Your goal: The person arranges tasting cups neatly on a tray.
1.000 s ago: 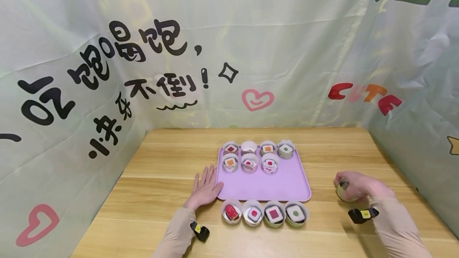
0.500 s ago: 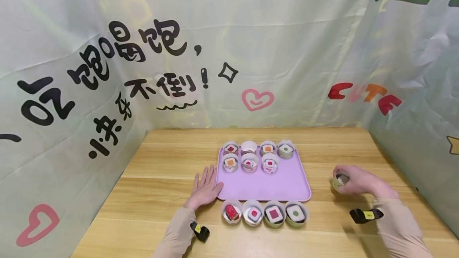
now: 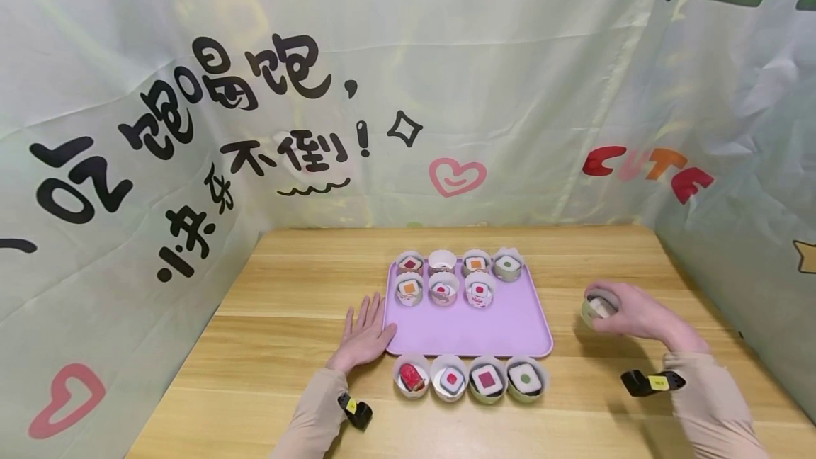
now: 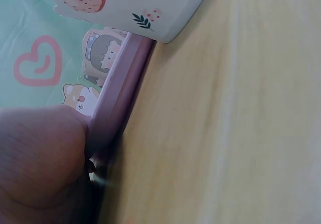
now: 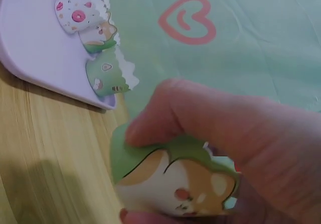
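Observation:
My right hand (image 3: 640,312) grips a green paper baking cup (image 5: 165,181) with a dog face printed on its side. The cup is above the wood to the right of the lilac tray (image 3: 468,335), and something whitish shows inside it in the head view. Fingers and thumb press on opposite sides of the cup. My left hand (image 3: 362,337) lies spread at the tray's left side, its thumb over the rim. Two rows of paper cups stand at the back of the tray, most with toy sushi such as an orange-centred roll (image 3: 409,289).
Several more cups stand in a row along the tray's near edge, among them one with a red piece (image 3: 411,377) and one with a green-centred roll (image 3: 525,379). Printed cloth walls (image 3: 510,126) enclose the wooden table (image 3: 287,268) at the back and sides.
My right hand has lifted the baking cup off the table's right side and moved it away from me and slightly left. The left hand stays at the tray's edge.

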{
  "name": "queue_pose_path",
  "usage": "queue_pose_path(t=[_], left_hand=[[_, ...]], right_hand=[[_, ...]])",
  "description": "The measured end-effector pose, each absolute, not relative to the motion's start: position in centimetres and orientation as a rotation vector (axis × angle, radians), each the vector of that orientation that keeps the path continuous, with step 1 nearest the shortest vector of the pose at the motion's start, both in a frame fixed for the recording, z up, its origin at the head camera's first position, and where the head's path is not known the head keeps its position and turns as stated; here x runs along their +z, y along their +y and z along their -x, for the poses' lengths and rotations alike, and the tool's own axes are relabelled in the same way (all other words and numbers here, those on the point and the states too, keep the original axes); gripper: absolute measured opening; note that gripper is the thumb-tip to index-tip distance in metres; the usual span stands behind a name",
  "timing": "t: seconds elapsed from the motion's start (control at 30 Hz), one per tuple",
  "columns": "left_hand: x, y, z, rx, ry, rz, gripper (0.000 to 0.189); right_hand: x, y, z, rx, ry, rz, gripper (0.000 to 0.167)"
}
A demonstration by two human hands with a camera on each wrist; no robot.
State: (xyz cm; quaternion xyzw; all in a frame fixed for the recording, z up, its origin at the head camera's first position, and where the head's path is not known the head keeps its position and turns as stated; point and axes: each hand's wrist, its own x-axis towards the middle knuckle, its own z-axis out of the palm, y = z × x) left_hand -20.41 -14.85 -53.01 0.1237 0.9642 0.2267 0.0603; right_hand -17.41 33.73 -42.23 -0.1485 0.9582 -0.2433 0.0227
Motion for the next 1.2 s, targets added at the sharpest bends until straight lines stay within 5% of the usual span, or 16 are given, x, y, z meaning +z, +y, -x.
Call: queue_pose_path(t=[1.2], left_hand=[[-52.8,-14.8,20.4,0.682,2.889,-0.364,0.068]], right_hand=[[-44.9,27.3,19.9,-1.142,3.353,0.48,0.06]])
